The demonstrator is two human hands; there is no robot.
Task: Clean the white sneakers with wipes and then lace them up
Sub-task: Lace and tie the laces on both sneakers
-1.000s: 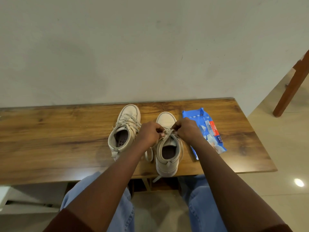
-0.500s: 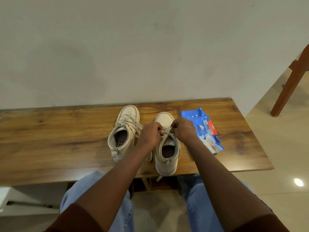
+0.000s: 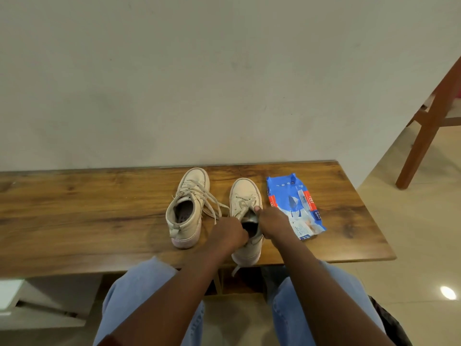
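While left hand and right hand fingers are clamped on held sneaker, wiping is judged done, lacing unfinished.

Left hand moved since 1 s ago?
Yes. The left hand has drawn back along the sneaker, from the upper laces to the collar, toward the near edge of the table.

I see a wooden table set against a plain wall. Past its right edge, a brown wooden chair leg stands on glossy floor tiles.
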